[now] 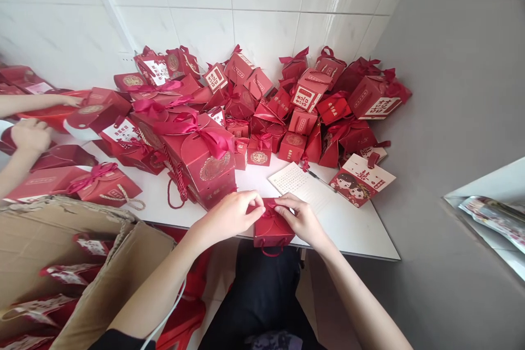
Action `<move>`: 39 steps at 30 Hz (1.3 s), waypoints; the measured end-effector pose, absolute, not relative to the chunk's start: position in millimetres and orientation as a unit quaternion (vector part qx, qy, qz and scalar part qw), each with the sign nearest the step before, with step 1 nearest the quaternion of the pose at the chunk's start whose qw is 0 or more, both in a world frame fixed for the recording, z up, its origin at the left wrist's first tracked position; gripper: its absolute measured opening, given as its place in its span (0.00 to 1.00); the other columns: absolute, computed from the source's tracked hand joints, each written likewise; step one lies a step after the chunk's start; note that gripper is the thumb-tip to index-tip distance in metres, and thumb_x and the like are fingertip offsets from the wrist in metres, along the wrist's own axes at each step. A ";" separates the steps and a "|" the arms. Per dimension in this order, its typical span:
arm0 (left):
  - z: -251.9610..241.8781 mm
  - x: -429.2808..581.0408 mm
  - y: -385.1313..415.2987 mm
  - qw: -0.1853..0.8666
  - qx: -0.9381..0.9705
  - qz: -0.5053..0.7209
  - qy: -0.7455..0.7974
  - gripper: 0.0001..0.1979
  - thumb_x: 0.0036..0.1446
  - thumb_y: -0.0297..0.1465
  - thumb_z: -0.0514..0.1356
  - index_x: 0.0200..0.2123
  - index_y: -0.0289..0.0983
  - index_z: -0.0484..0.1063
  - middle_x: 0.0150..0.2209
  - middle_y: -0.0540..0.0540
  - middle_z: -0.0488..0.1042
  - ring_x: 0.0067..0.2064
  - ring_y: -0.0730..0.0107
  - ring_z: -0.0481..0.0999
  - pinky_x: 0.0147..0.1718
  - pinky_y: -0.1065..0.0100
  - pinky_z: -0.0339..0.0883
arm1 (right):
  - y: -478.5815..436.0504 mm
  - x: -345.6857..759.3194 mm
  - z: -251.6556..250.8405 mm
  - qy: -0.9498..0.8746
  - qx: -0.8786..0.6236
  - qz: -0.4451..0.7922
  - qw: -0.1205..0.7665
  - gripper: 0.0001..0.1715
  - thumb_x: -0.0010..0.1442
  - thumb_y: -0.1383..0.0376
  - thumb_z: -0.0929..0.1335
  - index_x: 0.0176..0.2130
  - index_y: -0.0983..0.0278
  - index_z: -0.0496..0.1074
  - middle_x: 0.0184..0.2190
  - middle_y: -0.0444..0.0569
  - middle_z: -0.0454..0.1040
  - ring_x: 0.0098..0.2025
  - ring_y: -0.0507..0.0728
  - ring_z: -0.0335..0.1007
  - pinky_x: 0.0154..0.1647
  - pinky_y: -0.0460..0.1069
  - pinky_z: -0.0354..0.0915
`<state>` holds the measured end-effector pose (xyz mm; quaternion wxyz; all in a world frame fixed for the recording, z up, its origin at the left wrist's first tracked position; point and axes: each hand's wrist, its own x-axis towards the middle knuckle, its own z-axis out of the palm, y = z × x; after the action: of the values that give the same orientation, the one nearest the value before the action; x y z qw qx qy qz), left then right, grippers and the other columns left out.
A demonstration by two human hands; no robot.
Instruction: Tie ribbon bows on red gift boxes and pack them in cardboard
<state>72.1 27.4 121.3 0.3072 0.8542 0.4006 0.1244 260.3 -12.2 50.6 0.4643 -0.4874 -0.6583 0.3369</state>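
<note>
Head view: at the table's front edge, the left hand and right hand meet over a small red box, the fingertips of both pinched shut on its top flaps. Just behind it lies a written sheet, with a pile of red boxes toward the back edge. A carton stands off the left front corner, and another person's hand is at the left edge.

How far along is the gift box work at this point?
Done: a pile of ribboned red boxes sits behind. In hand: left hand and right hand pinch the ribbon atop a small red box. Left: flat boxes, seemingly unfolded, lie in the carton.
</note>
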 end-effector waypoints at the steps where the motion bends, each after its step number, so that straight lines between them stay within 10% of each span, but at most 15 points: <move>1: 122.4 71.4 26.8 0.298 0.858 0.122 0.400 0.08 0.56 0.35 0.51 0.35 0.40 0.68 0.35 0.50 0.74 0.39 0.67 0.72 0.38 0.68 0.63 | -12.1 259.6 50.4 -0.658 -0.488 0.336 0.466 0.13 0.59 0.61 0.64 0.40 0.61 0.75 0.34 0.50 0.71 0.38 0.56 0.68 0.41 0.51 0.64; 15: 118.9 64.0 23.1 0.151 0.933 0.034 0.326 0.16 0.57 0.23 0.47 0.43 0.44 0.67 0.39 0.49 0.65 0.30 0.71 0.70 0.29 0.71 0.61 | -13.4 254.5 48.8 -0.672 -0.482 0.318 0.463 0.15 0.62 0.61 0.59 0.42 0.60 0.72 0.33 0.50 0.67 0.37 0.57 0.66 0.40 0.53 0.63; 27: 123.5 63.8 23.7 0.161 0.887 -0.018 0.433 0.20 0.55 0.47 0.51 0.38 0.37 0.69 0.35 0.43 0.72 0.37 0.56 0.73 0.30 0.66 0.60 | -15.2 251.2 52.1 -0.649 -0.494 0.336 0.470 0.07 0.59 0.63 0.61 0.36 0.62 0.66 0.32 0.47 0.68 0.35 0.54 0.67 0.39 0.51 0.63; 39: 133.0 79.3 31.5 0.170 0.931 0.067 0.315 0.11 0.58 0.29 0.46 0.30 0.37 0.68 0.31 0.48 0.68 0.33 0.69 0.68 0.34 0.70 0.59 | -11.9 250.7 50.9 -0.582 -0.521 0.379 0.496 0.09 0.54 0.60 0.65 0.33 0.62 0.71 0.33 0.48 0.74 0.36 0.56 0.70 0.41 0.52 0.65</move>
<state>79.3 31.5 133.0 0.1703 0.9312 0.3151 0.0671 250.7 -11.9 50.9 0.4958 -0.5207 -0.5825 0.3791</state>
